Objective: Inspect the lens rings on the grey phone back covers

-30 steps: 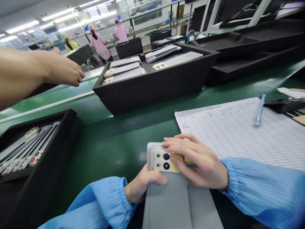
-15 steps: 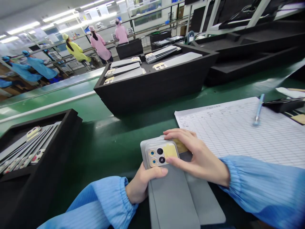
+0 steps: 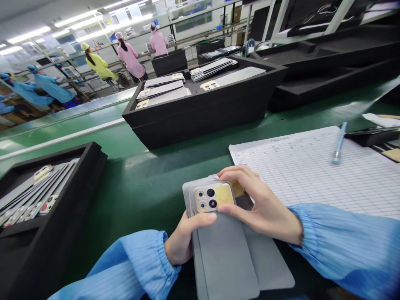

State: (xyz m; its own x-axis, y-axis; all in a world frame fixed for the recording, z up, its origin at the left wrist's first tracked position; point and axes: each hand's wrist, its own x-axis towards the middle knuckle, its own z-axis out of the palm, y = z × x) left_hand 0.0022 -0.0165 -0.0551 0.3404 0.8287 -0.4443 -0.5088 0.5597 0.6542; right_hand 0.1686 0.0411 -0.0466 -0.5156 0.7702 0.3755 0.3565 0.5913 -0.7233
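A stack of grey phone back covers (image 3: 223, 254) lies fanned before me, the top one with a camera module and a yellow film patch. My left hand (image 3: 184, 237) grips the stack at its left edge, thumb laid flat on top just below the lenses; its fingers are hidden underneath. My right hand (image 3: 256, 204) pinches the top cover, thumb at the lower edge of the yellow patch and fingertips over the upper right corner. Another grey cover (image 3: 275, 271) sticks out to the right beneath the stack.
A black tray (image 3: 200, 116) with several covers stands ahead on the green bench (image 3: 140, 179). A second black tray (image 3: 90, 166) of fanned covers is at left. On the right lie a ruled sheet (image 3: 290, 166) and a blue pen (image 3: 340, 143). Several people work in the background.
Hands and stack sit very slightly higher in view. My left thumb has shifted a little up and left on the top cover. The grip of both hands is otherwise the same.
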